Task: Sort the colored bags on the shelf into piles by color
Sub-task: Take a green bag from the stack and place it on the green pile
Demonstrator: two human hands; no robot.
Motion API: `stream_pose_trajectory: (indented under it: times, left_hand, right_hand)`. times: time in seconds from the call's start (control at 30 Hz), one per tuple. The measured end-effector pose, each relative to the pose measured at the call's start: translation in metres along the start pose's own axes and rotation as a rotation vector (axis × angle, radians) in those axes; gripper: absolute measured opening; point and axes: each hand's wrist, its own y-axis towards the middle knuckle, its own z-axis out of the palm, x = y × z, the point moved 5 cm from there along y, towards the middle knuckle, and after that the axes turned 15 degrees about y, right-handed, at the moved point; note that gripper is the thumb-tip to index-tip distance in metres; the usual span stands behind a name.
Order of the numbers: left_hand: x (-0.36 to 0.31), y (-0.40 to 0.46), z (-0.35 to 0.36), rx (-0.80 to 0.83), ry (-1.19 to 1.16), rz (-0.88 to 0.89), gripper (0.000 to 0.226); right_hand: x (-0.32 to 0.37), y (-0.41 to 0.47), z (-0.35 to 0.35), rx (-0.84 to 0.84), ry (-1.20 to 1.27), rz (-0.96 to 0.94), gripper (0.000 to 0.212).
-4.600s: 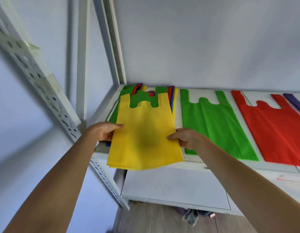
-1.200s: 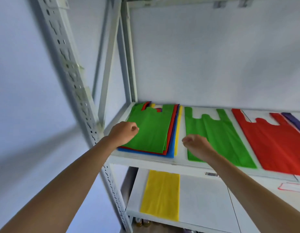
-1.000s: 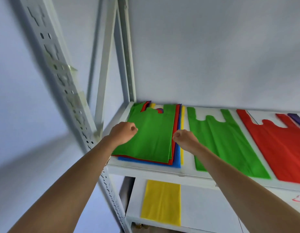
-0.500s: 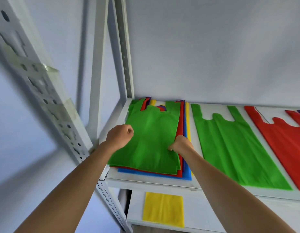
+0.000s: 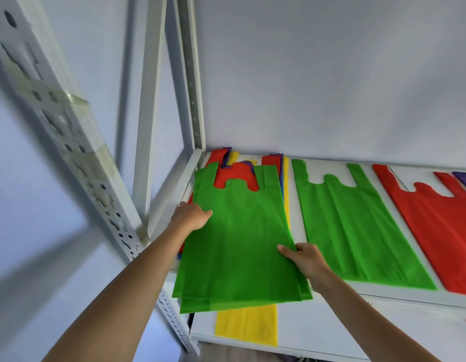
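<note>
I hold green bags (image 5: 239, 244) lifted off the mixed stack (image 5: 234, 171) at the shelf's left end; two layers show at their lower edge. My left hand (image 5: 191, 216) grips their left edge and my right hand (image 5: 302, 257) pinches their right edge. The stack underneath shows a red bag on top with yellow, blue and purple edges. A green pile (image 5: 352, 226) lies to the right on the shelf (image 5: 295, 205), then a red pile (image 5: 440, 226) and a purple bag (image 5: 465, 180) at the frame edge. A yellow bag (image 5: 247, 327) lies on the lower shelf.
A perforated white upright (image 5: 77, 158) stands at the near left corner, another post (image 5: 192, 100) at the back corner. The wall closes the back of the shelf. The lower shelf (image 5: 357, 333) extends white to the right of the yellow bag.
The yellow bag went from my hands to the lower shelf. Both hands then closed on the green bags atop the stack and pulled them up and toward me, uncovering the red bag.
</note>
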Motion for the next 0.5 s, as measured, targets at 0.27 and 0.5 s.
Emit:
stream_pose_trajectory:
  times: [0.27, 0.5]
  left_hand:
    - [-0.003, -0.002, 0.004, -0.021, -0.151, -0.159, 0.073]
    - [-0.007, -0.006, 0.004, -0.012, -0.612, -0.313, 0.086]
  right_hand:
    - [0.021, -0.002, 0.016, 0.283, 0.113, 0.150, 0.027]
    - [0.024, 0.003, 0.004, 0.206, 0.165, 0.027, 0.007]
